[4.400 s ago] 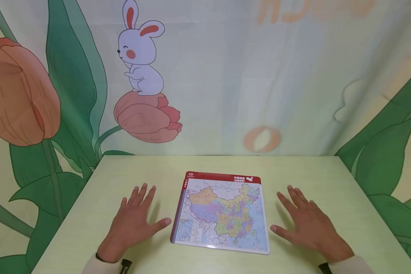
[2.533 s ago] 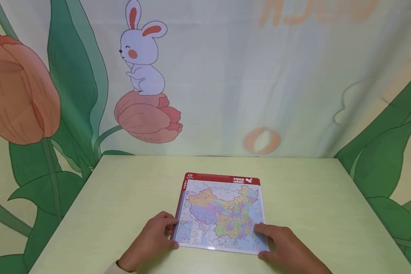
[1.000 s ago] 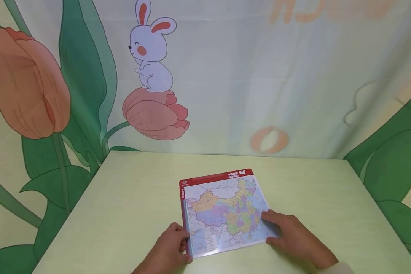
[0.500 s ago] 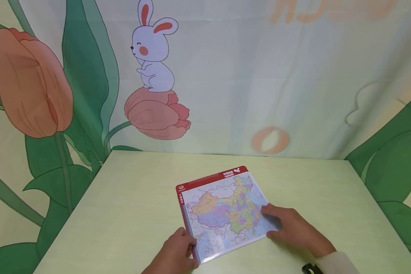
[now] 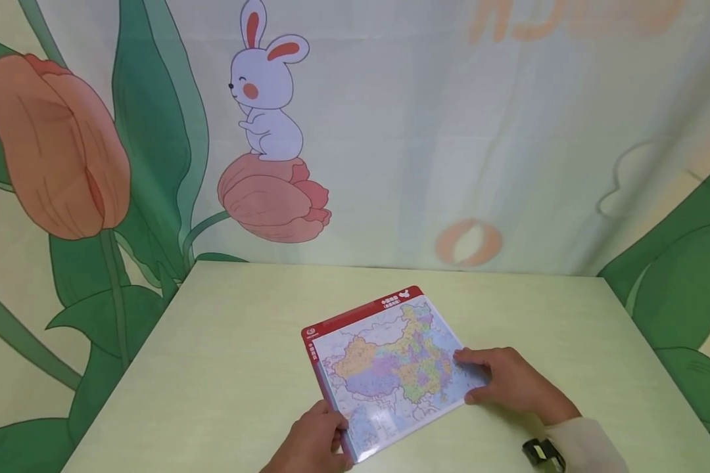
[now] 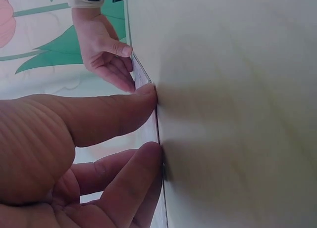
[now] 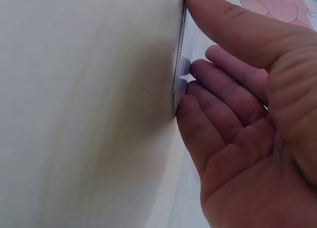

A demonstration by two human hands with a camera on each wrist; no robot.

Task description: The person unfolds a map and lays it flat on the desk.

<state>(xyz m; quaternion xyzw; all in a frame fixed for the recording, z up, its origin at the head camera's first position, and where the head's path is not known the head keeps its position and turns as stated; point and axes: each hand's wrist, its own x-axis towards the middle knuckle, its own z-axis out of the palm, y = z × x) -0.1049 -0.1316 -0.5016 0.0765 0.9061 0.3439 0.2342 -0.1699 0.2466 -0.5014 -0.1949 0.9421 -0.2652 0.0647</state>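
A flat, square map of China (image 5: 384,368) with a red header strip lies turned anticlockwise on the table. My left hand (image 5: 312,439) holds its lower left edge, with bent fingers and the thumb close to the corner. Seen in the left wrist view, the thumb and fingertips (image 6: 148,151) meet the thin edge right by the tabletop. At the opposite side, my right hand (image 5: 517,384) holds the lower right corner, thumb at the corner and fingers along the right edge. The right wrist view shows curved fingers (image 7: 223,89) against the map's edge.
The pale table (image 5: 213,355) extends around the map on all sides. Behind it hangs a curtain (image 5: 384,164) printed with a white rabbit, tulips and leaves. A dark band (image 5: 543,453) sits at the right sleeve.
Both hands, first spread apart flat on either side, have come to the map's edges. The map has turned anticlockwise, its left side moving nearer. The head view has shifted slightly.
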